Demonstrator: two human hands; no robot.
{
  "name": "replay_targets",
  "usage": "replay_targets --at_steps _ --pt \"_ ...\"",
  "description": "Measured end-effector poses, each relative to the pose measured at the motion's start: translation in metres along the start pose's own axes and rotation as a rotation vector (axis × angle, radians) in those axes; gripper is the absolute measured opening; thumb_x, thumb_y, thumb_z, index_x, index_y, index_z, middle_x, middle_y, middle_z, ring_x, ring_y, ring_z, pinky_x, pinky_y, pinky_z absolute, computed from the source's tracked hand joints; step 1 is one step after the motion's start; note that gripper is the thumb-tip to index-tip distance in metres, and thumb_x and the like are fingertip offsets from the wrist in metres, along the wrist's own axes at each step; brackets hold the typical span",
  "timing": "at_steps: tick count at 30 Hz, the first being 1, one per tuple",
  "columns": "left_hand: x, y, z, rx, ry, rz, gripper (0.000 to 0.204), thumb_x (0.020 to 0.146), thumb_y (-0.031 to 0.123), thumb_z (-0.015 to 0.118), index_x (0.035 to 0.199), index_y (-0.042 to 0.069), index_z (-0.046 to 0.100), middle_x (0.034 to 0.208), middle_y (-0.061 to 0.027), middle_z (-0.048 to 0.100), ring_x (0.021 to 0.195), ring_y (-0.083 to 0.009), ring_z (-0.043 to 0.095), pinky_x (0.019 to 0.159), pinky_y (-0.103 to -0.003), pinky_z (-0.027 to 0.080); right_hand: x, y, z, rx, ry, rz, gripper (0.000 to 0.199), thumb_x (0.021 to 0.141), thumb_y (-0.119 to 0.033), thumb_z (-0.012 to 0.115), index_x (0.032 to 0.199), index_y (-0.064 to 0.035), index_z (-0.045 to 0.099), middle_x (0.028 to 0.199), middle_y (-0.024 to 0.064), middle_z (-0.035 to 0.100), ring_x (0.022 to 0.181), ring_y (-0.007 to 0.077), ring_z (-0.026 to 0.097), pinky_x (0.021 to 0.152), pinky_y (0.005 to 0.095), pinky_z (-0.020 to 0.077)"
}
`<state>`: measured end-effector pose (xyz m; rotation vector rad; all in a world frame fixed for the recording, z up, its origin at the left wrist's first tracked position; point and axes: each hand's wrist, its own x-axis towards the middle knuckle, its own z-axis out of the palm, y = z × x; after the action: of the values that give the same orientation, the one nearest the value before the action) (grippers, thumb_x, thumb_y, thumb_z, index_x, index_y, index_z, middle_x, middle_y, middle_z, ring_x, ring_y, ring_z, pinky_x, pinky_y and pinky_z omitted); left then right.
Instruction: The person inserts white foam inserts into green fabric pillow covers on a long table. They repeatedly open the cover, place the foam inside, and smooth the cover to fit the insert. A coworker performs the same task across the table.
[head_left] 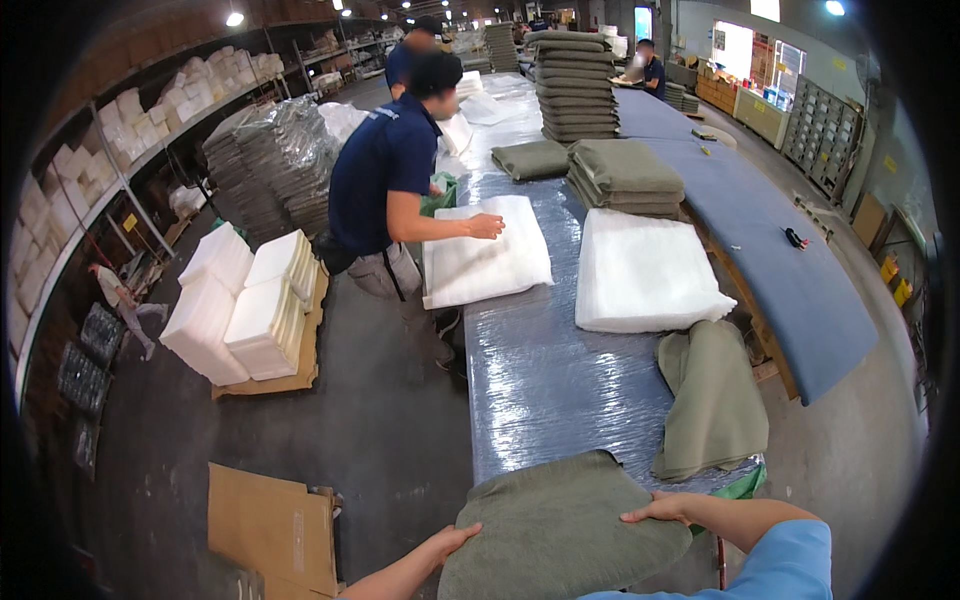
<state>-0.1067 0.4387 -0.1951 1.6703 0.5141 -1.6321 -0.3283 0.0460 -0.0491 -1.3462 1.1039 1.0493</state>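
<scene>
Held out in front of me at the near end of the table is a grey-green fabric cover (560,525). My left hand (455,540) grips its left edge, thumb on top and fingers hidden beneath. On the opposite edge my right hand (655,508) is closed the same way. The cover's far edge reaches over the table's front end. Just beyond my right hand, another grey-green cover (712,400) lies loosely folded on the table's right edge. Past it rests a stack of white padding sheets (650,270).
The long table (540,380) is wrapped in shiny plastic film. At its left side a co-worker (385,185) reaches over a white padding stack (485,255). Folded green covers (625,175) stand farther back. White blocks (250,305) on a pallet and flat cardboard (272,530) are on the floor.
</scene>
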Motion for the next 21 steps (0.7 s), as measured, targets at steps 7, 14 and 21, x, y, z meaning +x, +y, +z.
replay_targets --at_steps 7,14,21 --pt "0.028 0.043 0.022 0.650 0.618 0.214 0.099 0.089 0.061 0.071 0.163 0.012 0.028 0.156 -0.0317 0.039 0.140 -0.0456 0.048 0.115 -0.057 0.040 0.103 -0.015 -0.013 -0.343 0.246 0.016 0.129 0.073 -0.075 0.080 0.156 0.0086 0.029 0.159 0.0311 0.037 0.141 0.0443 0.049 0.112 0.0496 0.0459" --pt "0.039 0.089 0.060 1.087 0.622 0.690 0.060 0.091 0.044 0.075 0.142 0.020 0.056 0.131 -0.0217 0.051 0.128 -0.0402 0.050 0.106 -0.052 0.043 0.169 -0.103 0.041 -0.985 0.602 -0.461 0.079 0.091 -0.055 0.071 0.153 -0.0137 0.045 0.152 0.0260 0.043 0.143 0.0415 0.041 0.114 0.0556 0.0383" --pt "0.057 0.092 0.059 1.276 0.577 1.034 0.035 0.090 0.029 0.077 0.119 0.012 0.065 0.113 -0.0145 0.060 0.115 -0.0371 0.056 0.094 -0.052 0.046 0.201 -0.096 0.055 -1.085 0.794 -0.893 0.031 0.096 -0.033 0.067 0.117 -0.0103 0.065 0.115 0.0138 0.063 0.117 0.0326 0.057 0.098 0.0511 0.0441"
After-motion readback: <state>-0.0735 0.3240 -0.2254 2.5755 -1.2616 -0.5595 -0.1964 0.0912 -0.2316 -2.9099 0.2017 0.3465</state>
